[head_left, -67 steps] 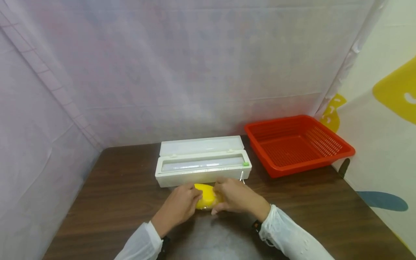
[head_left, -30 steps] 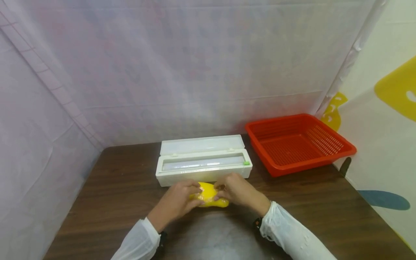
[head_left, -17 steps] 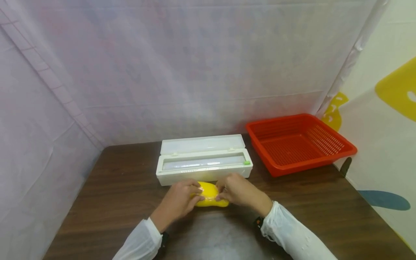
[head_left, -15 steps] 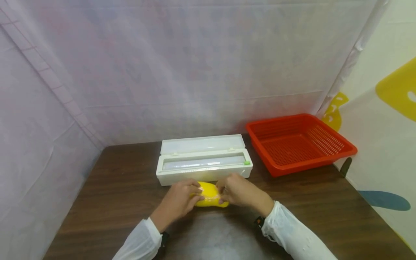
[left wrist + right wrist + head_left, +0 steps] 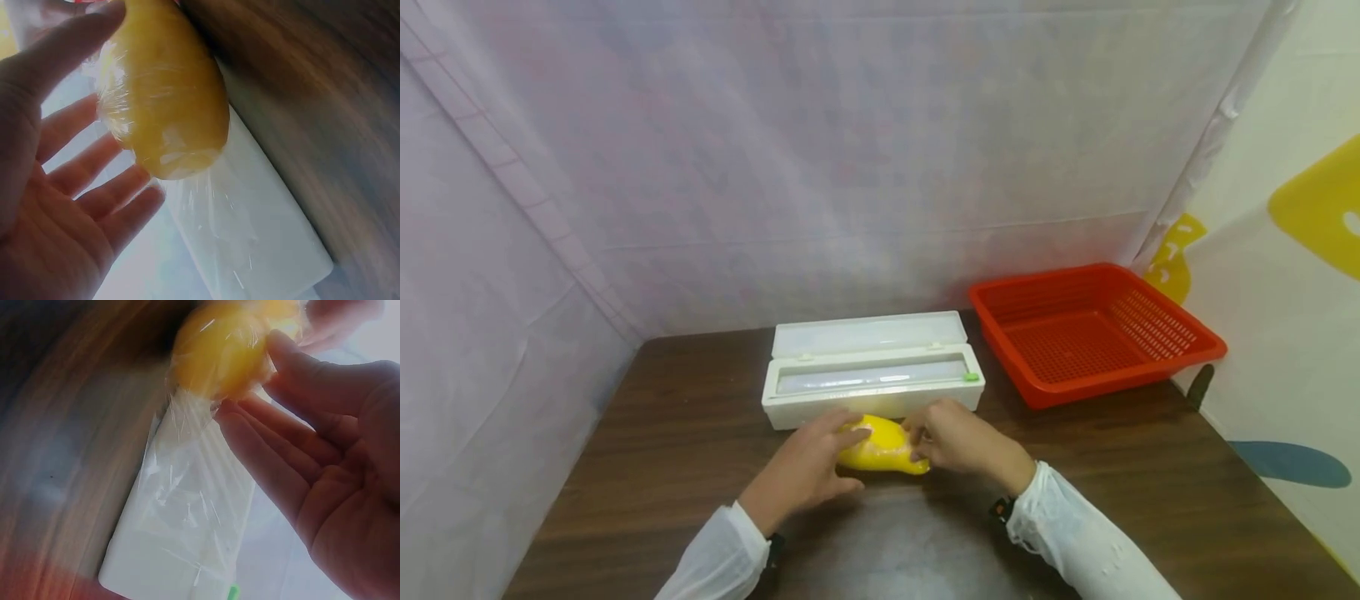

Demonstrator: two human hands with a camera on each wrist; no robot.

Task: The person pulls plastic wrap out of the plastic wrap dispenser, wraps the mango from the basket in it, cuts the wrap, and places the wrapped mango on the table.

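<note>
A smooth yellow mango-shaped fruit, covered in clear cling film, is between the two hands in front of a long white box. Creases of film shine along its side, and a loose sheet of cling film trails from its end in the right wrist view. My left hand has its fingers extended against the far left side of the fruit, its thumb spread away on the near side. With thumb and fingers, my right hand pinches the wrapped right end. The left wrist view shows the left palm facing the fruit.
The white cling film box stands with its lid up, a film roll inside and a green slider at its right. A red plastic basket sits at the back right. Cloth walls border the brown table.
The left thumb has moved off the fruit toward the near side and the left fingers have straightened. The fruit has turned since the earliest frame; the right hand keeps its pinch at the right end.
</note>
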